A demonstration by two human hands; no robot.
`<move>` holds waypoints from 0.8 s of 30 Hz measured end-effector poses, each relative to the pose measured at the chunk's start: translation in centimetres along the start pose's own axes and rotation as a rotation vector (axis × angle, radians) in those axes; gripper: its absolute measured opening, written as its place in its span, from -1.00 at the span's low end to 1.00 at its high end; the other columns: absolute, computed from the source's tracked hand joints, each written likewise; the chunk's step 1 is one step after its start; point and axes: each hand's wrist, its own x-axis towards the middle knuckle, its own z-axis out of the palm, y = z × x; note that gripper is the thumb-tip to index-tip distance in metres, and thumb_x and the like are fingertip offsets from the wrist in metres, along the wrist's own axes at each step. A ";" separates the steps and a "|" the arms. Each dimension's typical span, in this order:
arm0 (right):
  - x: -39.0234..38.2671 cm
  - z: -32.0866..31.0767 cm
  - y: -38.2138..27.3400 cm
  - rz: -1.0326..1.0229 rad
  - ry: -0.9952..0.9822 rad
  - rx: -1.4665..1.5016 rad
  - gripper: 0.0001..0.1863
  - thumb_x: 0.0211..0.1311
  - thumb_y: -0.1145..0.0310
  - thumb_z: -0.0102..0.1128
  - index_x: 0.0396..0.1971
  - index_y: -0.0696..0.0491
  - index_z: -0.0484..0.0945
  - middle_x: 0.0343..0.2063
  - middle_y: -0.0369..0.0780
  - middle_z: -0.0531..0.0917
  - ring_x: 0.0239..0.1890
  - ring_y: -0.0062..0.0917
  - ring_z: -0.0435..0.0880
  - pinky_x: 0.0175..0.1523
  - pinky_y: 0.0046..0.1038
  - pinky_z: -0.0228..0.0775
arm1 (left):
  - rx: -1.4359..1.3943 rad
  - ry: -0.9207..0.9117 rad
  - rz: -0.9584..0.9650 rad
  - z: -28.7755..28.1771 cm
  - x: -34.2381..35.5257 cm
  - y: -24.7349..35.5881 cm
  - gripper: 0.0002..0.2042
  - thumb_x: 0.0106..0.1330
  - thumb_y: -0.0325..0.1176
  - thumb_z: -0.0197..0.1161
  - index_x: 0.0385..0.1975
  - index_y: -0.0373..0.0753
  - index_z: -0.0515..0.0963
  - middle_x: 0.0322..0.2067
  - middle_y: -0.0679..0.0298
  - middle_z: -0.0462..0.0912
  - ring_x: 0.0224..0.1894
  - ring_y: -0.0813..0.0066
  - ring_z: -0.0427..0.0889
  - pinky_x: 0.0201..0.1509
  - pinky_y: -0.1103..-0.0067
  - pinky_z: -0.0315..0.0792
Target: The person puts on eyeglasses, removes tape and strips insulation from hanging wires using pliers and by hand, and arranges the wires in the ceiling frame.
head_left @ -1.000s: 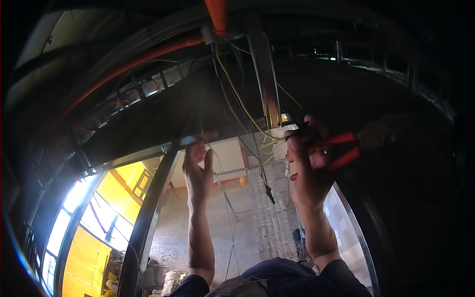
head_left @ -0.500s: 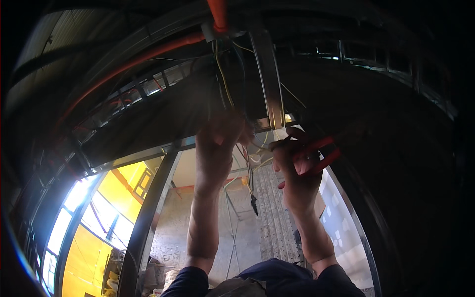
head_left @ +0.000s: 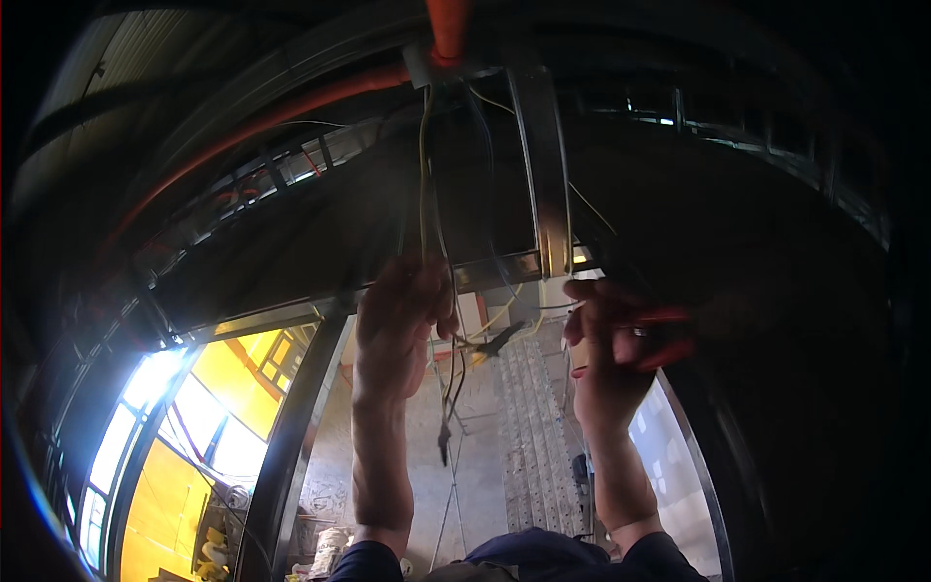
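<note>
Wires (head_left: 424, 160), yellow and dark, hang from a pale box (head_left: 417, 66) under an orange pipe (head_left: 446, 29), dropping straight to the left hand (head_left: 402, 310). Left fingers curled in at the wires; whether they truly pinch or only steady them, cannot tell (shadow, blur). Two loose ends by the same hand: one dark-tipped end (head_left: 444, 441) dangling below the fingers, to their right; another dark-tipped end (head_left: 501, 339) poking out sideways into the gap between the hands, nearer the left.

Right hand (head_left: 611, 335) raised on the far side of that gap, apart from the left, fingers closed round a red-handled tool (head_left: 661, 316), smeared by blur. Its fingertips near a thin wire; contact unclear. Metal stud (head_left: 536, 145) stands above, between the hands, right of the hanging wires.
</note>
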 end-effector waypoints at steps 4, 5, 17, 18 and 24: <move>2.1 0.6 0.9 -0.120 0.170 -0.018 -0.84 0.38 0.50 0.20 -0.09 0.12 0.49 -0.29 -0.16 0.71 -0.48 -0.69 0.54 -0.34 -0.61 0.37 | -0.085 -0.023 0.000 -1.7 0.0 0.1 -0.72 0.44 -0.38 0.20 0.05 -0.39 0.47 -0.13 0.28 0.60 -0.40 0.67 0.49 -0.41 0.65 0.48; 2.8 0.7 1.2 -0.162 0.204 -0.034 -0.83 0.36 0.48 0.25 -0.12 0.12 0.50 -0.37 -0.21 0.69 -0.49 -0.71 0.53 -0.36 -0.62 0.35 | -0.089 -0.018 0.000 -1.8 0.0 -0.1 -0.72 0.44 -0.38 0.20 0.05 -0.39 0.47 -0.13 0.28 0.60 -0.40 0.67 0.49 -0.41 0.65 0.48; 6.9 1.2 2.0 0.083 0.285 -0.219 -0.76 0.32 0.31 0.35 -0.16 0.07 0.51 -0.43 -0.38 0.55 -0.41 -0.74 0.50 -0.25 -0.59 0.36 | -0.081 0.009 0.008 -1.5 0.3 -0.2 -0.72 0.42 -0.38 0.23 0.02 -0.38 0.47 -0.15 0.31 0.57 -0.38 0.69 0.49 -0.36 0.65 0.47; 7.2 0.4 2.6 0.083 0.291 -0.225 -0.76 0.32 0.31 0.35 -0.16 0.07 0.51 -0.43 -0.38 0.55 -0.41 -0.74 0.50 -0.25 -0.59 0.36 | -0.101 -0.005 0.007 -1.6 0.2 -0.5 -0.72 0.43 -0.38 0.23 0.02 -0.38 0.47 -0.16 0.31 0.56 -0.38 0.68 0.48 -0.34 0.63 0.46; 9.4 -0.6 3.2 0.095 0.309 -0.456 -0.74 0.36 0.32 0.28 -0.09 0.13 0.48 -0.31 -0.28 0.59 -0.25 -0.58 0.64 -0.09 -0.50 0.49 | -0.056 0.039 -0.010 0.0 -0.2 0.3 -0.74 0.43 -0.40 0.20 0.03 -0.39 0.47 -0.24 0.31 0.56 -0.37 0.63 0.47 -0.27 0.53 0.47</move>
